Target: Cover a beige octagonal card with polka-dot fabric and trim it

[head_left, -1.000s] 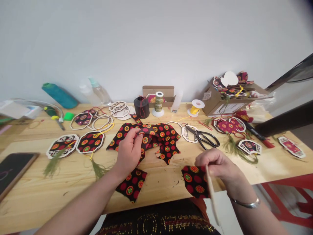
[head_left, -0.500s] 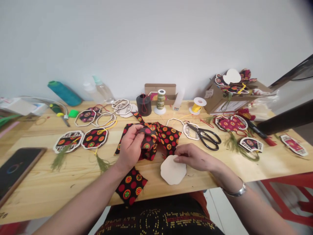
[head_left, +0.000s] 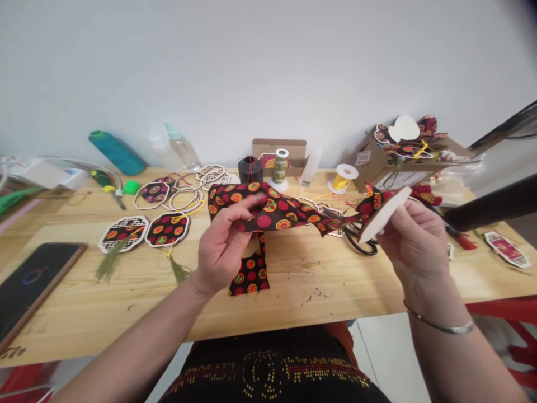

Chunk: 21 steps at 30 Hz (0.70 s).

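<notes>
Black cloth with red and orange dots (head_left: 283, 210) is stretched through the air between my hands. My left hand (head_left: 229, 243) pinches its left part, the index finger partly blurred. At the right, my right hand (head_left: 419, 235) grips a pale scalloped board (head_left: 385, 215), seen nearly edge-on, together with the cloth's narrow end. A lower piece of the dotted fabric (head_left: 251, 274) hangs or lies below the left part; whether it is joined is unclear. Black-handled scissors (head_left: 364, 246) are partly hidden behind the board.
Thread spools (head_left: 280, 168), a yellow spool (head_left: 344, 178) and a teal cone (head_left: 117, 154) stand along the wall. A filled cardboard box (head_left: 403, 168) is at the back right. Tasselled ornaments (head_left: 168, 229), a screwdriver (head_left: 108, 187) and a phone (head_left: 36, 291) lie at the left.
My right hand has moved right and up with the board, now tilted on edge. The bunched cloth has been lifted and drawn out. Dark scraps show on the table where it lay.
</notes>
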Motion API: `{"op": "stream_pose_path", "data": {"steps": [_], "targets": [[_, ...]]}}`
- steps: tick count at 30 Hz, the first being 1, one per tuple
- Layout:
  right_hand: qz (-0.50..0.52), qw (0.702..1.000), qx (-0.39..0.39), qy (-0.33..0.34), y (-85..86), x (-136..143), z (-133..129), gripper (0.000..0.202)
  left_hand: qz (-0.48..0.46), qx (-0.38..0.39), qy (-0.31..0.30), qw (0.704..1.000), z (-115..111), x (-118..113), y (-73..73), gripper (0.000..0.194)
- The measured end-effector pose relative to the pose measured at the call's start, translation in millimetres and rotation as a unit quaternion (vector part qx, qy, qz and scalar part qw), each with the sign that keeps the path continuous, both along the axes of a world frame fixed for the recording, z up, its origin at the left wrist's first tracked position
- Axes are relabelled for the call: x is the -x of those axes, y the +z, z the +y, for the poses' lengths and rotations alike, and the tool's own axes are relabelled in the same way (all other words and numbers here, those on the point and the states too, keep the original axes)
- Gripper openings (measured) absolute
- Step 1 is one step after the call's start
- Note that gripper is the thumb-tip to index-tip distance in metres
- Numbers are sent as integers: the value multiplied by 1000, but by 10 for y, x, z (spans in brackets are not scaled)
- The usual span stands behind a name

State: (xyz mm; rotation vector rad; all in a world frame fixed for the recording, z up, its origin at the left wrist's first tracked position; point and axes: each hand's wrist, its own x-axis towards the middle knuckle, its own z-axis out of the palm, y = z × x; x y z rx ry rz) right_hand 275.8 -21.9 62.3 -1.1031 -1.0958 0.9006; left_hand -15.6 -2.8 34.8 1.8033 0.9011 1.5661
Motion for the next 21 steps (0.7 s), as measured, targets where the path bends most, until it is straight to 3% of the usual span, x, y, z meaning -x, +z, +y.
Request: {"op": "stream_pose_path", "data": {"steps": [1, 3, 5, 7, 9, 10, 12, 14, 16, 19, 20, 21], "targets": [[26, 1000, -4, -3, 10, 0, -9, 24, 61, -2, 21, 998, -50, 22, 63, 13], [72, 997, 3, -6, 14, -3, -19, 23, 245, 27, 1, 969, -157, 48, 188, 15], [71, 997, 22, 6, 0, -9, -24, 24, 418, 59, -13, 906, -245, 37, 266, 44], [58, 997, 36, 21, -23, -12, -28, 26, 556, 68, -27, 828, -287, -11, 255, 76], [42, 997, 54, 42, -41, -5, -37, 29, 636, 95, -30, 765, -277, -77, 164, 76], [33, 996, 66, 52, -46, 1, -43, 31, 653, 111, -16, 749, -258, -111, 105, 71], [16, 994, 90, 64, -45, 13, -60, 33, 650, 136, 20, 748, -219, -172, 0, 69], [1, 992, 106, 70, -35, 15, -83, 36, 636, 158, 11, 755, -209, -226, -41, 65], [-8, 991, 112, 77, -22, -1, -110, 37, 611, 165, -95, 769, -243, -273, 1, 56], [-19, 990, 110, 82, -4, -45, -143, 40, 491, 150, -364, 777, -317, -297, 163, 26], [-24, 991, 107, 75, 2, -57, -148, 40, 452, 159, -379, 792, -325, -284, 222, 26], [-28, 992, 103, 62, 8, -64, -148, 40, 424, 154, -340, 825, -321, -259, 277, 28]]}}
